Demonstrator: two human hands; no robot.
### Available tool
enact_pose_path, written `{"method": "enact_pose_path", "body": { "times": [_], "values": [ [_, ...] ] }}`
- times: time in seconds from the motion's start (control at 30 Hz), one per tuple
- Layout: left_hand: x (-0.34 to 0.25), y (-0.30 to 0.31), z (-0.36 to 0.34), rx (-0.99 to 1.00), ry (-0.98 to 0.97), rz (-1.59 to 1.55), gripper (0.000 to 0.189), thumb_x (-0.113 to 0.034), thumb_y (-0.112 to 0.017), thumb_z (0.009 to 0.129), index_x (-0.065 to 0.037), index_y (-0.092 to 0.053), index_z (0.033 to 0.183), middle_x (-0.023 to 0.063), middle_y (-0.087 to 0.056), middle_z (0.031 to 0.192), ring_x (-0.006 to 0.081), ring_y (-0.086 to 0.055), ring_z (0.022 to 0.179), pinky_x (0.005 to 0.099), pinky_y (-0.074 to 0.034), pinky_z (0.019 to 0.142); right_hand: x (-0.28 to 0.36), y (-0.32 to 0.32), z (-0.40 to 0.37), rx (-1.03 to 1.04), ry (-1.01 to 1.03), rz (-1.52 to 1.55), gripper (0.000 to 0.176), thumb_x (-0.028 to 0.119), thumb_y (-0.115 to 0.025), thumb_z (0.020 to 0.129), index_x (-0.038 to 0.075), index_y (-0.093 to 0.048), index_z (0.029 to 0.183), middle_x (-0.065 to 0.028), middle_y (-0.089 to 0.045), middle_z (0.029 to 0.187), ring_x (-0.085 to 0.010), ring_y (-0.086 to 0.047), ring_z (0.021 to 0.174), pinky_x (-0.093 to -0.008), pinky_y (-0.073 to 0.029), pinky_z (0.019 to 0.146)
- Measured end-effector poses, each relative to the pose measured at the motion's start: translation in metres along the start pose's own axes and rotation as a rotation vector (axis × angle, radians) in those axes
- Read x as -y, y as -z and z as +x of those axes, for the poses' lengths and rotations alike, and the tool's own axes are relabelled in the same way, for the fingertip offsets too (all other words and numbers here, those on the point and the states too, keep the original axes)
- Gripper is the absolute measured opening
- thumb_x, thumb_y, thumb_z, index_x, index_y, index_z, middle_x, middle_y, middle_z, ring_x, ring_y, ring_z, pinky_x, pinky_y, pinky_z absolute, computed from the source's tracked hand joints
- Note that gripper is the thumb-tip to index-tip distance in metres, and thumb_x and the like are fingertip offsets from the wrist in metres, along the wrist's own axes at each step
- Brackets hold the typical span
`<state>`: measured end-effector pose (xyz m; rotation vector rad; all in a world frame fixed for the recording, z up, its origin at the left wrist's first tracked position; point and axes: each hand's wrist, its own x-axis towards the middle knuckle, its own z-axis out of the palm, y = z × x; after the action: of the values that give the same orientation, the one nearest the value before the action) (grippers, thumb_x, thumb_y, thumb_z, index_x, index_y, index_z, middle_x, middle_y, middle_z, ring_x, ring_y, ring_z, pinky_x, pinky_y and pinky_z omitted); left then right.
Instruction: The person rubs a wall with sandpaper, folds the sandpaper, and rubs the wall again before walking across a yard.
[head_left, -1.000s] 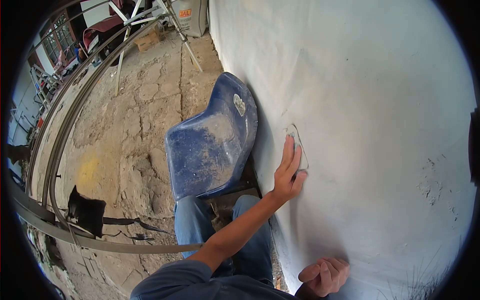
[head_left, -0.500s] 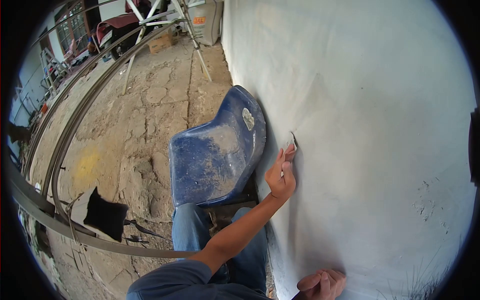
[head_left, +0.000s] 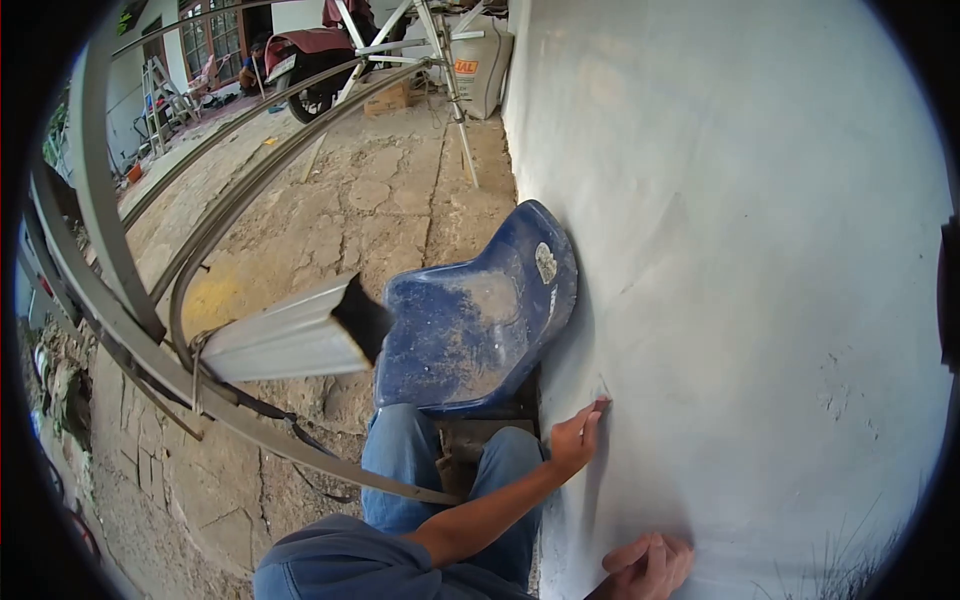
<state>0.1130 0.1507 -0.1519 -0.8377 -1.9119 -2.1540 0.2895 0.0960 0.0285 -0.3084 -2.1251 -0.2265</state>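
My left hand [head_left: 575, 441] is closed in a pinch at the wall [head_left: 740, 300], a smooth grey-white surface on the right. Between its fingertips is a small, thin, light-grey flat piece [head_left: 601, 387], held against the wall; its exact kind is too small to tell. Low in the view, my right hand [head_left: 652, 566] is curled beside the wall, fingers folded in. Whatever it may hold is hidden. Ahead of my knees, a worn blue plastic seat [head_left: 470, 320] stands close to the wall, smeared with dried dirt.
Curved metal rails [head_left: 280, 440] sweep across the left, with a hollow metal tube [head_left: 285, 335] tied to them, pointing towards the seat. Cracked paving [head_left: 370, 200] lies beyond. Farther back are white metal legs [head_left: 465, 145], a sack [head_left: 485, 70], a motorbike [head_left: 310, 75] and a person [head_left: 252, 72].
My left hand has moved down the wall, nearer to me, still pinching the thin piece. The right hand stays about where it was. The view has shifted, bringing more of the metal tube into sight.
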Motion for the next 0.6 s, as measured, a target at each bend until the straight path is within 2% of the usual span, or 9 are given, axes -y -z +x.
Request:
{"method": "enact_pose_path", "body": {
  "times": [0.03, 0.07, 0.1, 0.23, 0.33, 0.4, 0.43, 0.5, 0.6],
  "values": [
    [0.010, 0.006, -0.010, 0.043, 0.111, 0.053, 0.016, -0.010, -0.058, 0.090, -0.002, -0.065, 0.103, 0.0164, -0.068, 0.078, 0.0239, -0.069, 0.066, 0.0278, -0.052, 0.057, -0.001, -0.007, -0.005, -0.003, -0.001, 0.008, 0.010, 0.000, -0.050, 0.087, 0.000, -0.054, 0.077, -0.0094, -0.051, 0.058, -0.0217, -0.046, 0.043, -0.0315, -0.036, 0.037],
    [0.005, 0.011, -0.008, 0.038, 0.106, 0.062, 0.016, -0.010, -0.058, 0.090, -0.002, -0.065, 0.103, 0.0164, -0.068, 0.078, 0.0239, -0.069, 0.066, 0.0278, -0.052, 0.057, -0.006, -0.022, -0.012, -0.173, 0.060, -0.045, 0.007, 0.001, -0.050, 0.082, -0.002, -0.056, 0.084, -0.0088, -0.051, 0.057, -0.0211, -0.046, 0.044, -0.0308, -0.035, 0.040],
    [0.001, 0.014, -0.003, -0.028, 0.139, 0.086, 0.015, -0.011, -0.057, 0.091, -0.002, -0.066, 0.099, 0.0168, -0.065, 0.073, 0.0226, -0.068, 0.063, 0.0280, -0.050, 0.056, -0.010, -0.031, -0.018, -0.344, 0.118, -0.095, 0.017, 0.002, -0.050, 0.078, -0.004, -0.057, 0.091, -0.0081, -0.050, 0.056, -0.0206, -0.047, 0.044, -0.0301, -0.033, 0.043],
    [-0.017, 0.015, 0.033, -0.121, 0.062, 0.116, 0.016, -0.016, -0.057, 0.091, -0.002, -0.066, 0.094, 0.0193, -0.061, 0.069, 0.0233, -0.066, 0.058, 0.0290, -0.045, 0.051, -0.007, -0.033, -0.009, -0.359, 0.131, -0.039, 0.012, 0.001, -0.052, 0.077, -0.008, -0.056, 0.084, -0.0111, -0.050, 0.053, -0.0224, -0.044, 0.042, -0.0306, -0.032, 0.041],
    [-0.031, 0.015, 0.037, -0.001, 0.105, 0.074, 0.016, -0.014, -0.056, 0.091, -0.003, -0.066, 0.094, 0.0186, -0.064, 0.075, 0.0269, -0.067, 0.063, 0.0303, -0.048, 0.054, -0.008, -0.039, -0.009, -0.410, 0.150, -0.030, 0.010, -0.001, -0.053, 0.076, -0.008, -0.057, 0.082, -0.0123, -0.050, 0.054, -0.0229, -0.044, 0.041, -0.0303, -0.032, 0.041],
    [-0.024, 0.015, 0.026, 0.207, -0.203, -0.007, 0.015, -0.014, -0.057, 0.091, -0.004, -0.066, 0.097, 0.0174, -0.066, 0.080, 0.0288, -0.067, 0.067, 0.0329, -0.051, 0.057, -0.005, -0.039, -0.005, -0.420, 0.148, -0.071, 0.010, -0.003, -0.054, 0.075, -0.009, -0.056, 0.082, -0.0125, -0.050, 0.053, -0.0228, -0.043, 0.040, -0.0295, -0.031, 0.040],
    [-0.021, 0.022, 0.018, 0.198, -0.204, 0.005, 0.015, -0.014, -0.057, 0.091, -0.004, -0.066, 0.097, 0.0174, -0.066, 0.080, 0.0288, -0.067, 0.067, 0.0329, -0.051, 0.057, -0.004, -0.039, -0.003, -0.423, 0.149, -0.056, 0.010, -0.003, -0.054, 0.075, -0.009, -0.056, 0.082, -0.0125, -0.050, 0.053, -0.0228, -0.043, 0.040, -0.0295, -0.031, 0.040],
    [-0.023, 0.042, -0.003, 0.398, -0.184, 0.044, 0.016, -0.016, -0.058, 0.090, -0.004, -0.066, 0.097, 0.0159, -0.067, 0.083, 0.0306, -0.065, 0.068, 0.0350, -0.053, 0.058, -0.004, -0.037, -0.002, -0.382, 0.157, -0.098, 0.011, 0.000, -0.049, 0.080, -0.006, -0.058, 0.082, -0.0117, -0.050, 0.055, -0.0243, -0.046, 0.043, -0.0306, -0.033, 0.040],
    [-0.025, 0.068, -0.018, 0.369, -0.162, 0.056, 0.017, -0.018, -0.058, 0.090, -0.004, -0.066, 0.097, 0.0156, -0.066, 0.079, 0.0307, -0.065, 0.065, 0.0355, -0.052, 0.057, -0.013, -0.041, -0.011, -0.408, 0.151, -0.096, 0.008, 0.003, -0.053, 0.082, -0.002, -0.058, 0.080, -0.0101, -0.052, 0.056, -0.0235, -0.046, 0.044, -0.0308, -0.035, 0.041]
  ]
}}
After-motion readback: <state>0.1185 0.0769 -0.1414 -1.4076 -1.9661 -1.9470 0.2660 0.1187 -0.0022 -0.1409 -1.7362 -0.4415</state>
